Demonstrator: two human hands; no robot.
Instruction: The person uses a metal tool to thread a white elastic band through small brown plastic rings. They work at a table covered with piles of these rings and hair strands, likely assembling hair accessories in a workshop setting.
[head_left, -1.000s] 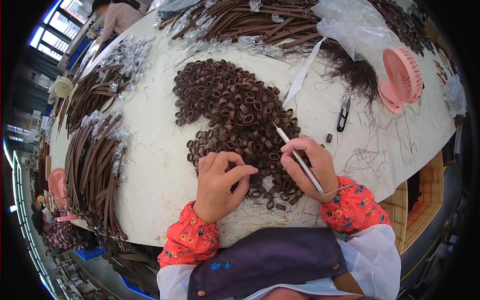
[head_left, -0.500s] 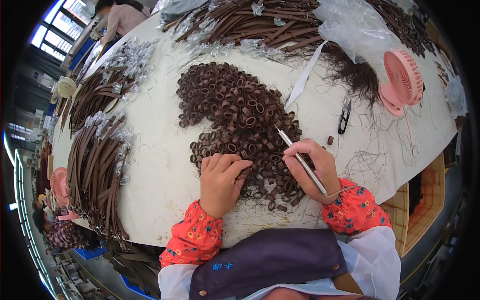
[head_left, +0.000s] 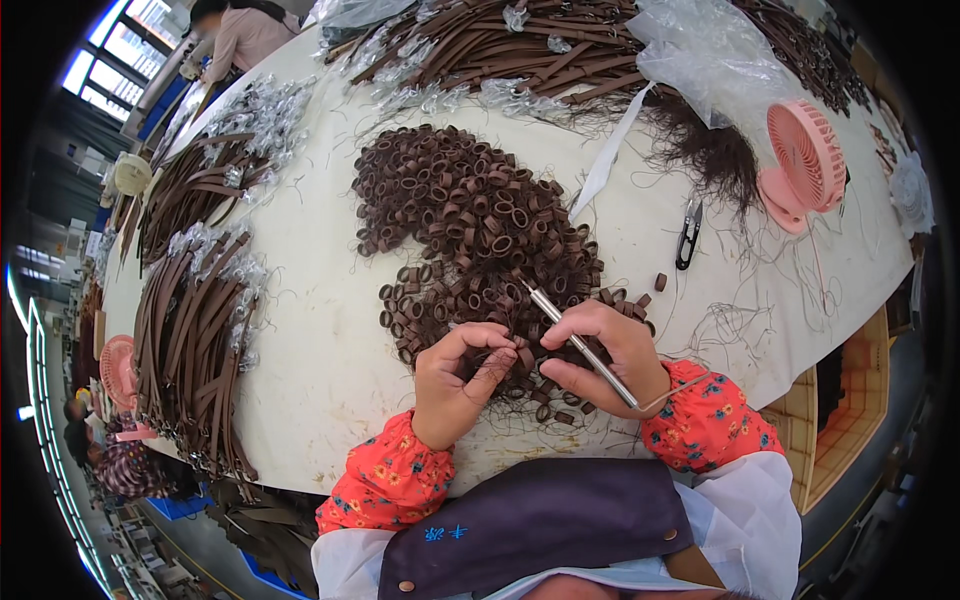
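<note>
Loads of oval brown loops (head_left: 480, 200) mid-frame; right hand (head_left: 630, 362) has a slim shiny metal tool (head_left: 592, 358) in its grip; left hand (head_left: 448, 388), can't tell.

On the pale worktop (head_left: 310, 350), a pink fan (head_left: 808, 155) stands at the right, near black snips (head_left: 687, 245) and a tangle of dark threads (head_left: 712, 155). A clear plastic bag (head_left: 700, 55) lies partly over brown straps (head_left: 500, 45) along the far edge, with a white strip (head_left: 608, 157) slanting below it. Two more strap bundles (head_left: 180, 345) lie at the left, beside a second pink fan (head_left: 118, 370). A person (head_left: 243, 45) in a pale top leans near a window (head_left: 128, 55) at upper left
</note>
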